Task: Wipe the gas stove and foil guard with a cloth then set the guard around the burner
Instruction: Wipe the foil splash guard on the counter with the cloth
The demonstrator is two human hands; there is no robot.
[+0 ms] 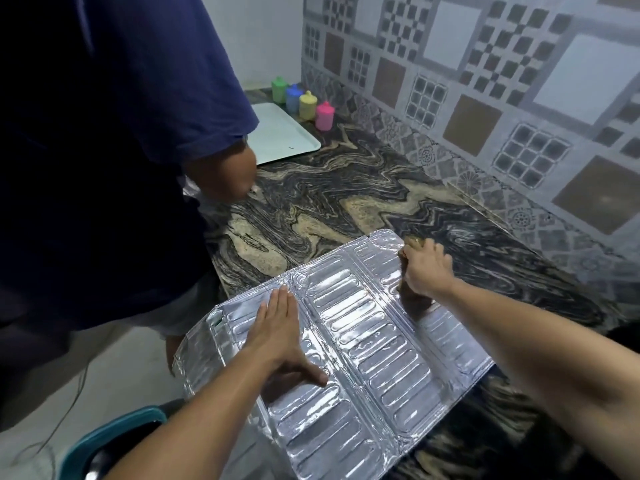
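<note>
Foil guard flat on table, overhanging its near edge.
Left hand pressing it with straight fingers; right hand gripping brown cloth at guard's far corner.

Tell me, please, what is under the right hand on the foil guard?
The right hand grips a brownish cloth, pressing it on the foil guard. Most of the cloth, and the foil beneath it, is hidden.
</note>
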